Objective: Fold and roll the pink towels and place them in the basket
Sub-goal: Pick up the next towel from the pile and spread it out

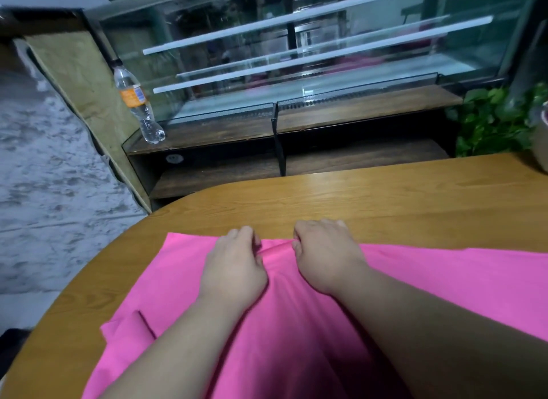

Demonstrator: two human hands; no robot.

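Observation:
A bright pink towel (184, 268) lies spread flat on the wooden table (385, 202), reaching from the middle down to the near edge and off to the right. Both hands sit side by side at its far edge. My left hand (234, 265) curls its fingers over the edge and pinches the cloth. My right hand (323, 253) does the same just to the right. Between them a small ridge of pink fabric is bunched up. A loose fold of pink cloth (139, 324) shows at the near left. No basket is in view.
A glass display case (296, 57) on a dark wooden stand is behind the table. A plastic water bottle (136, 104) with an orange label stands on its left ledge. Green leaves (492, 119) and part of a pot (541, 143) are at the right edge.

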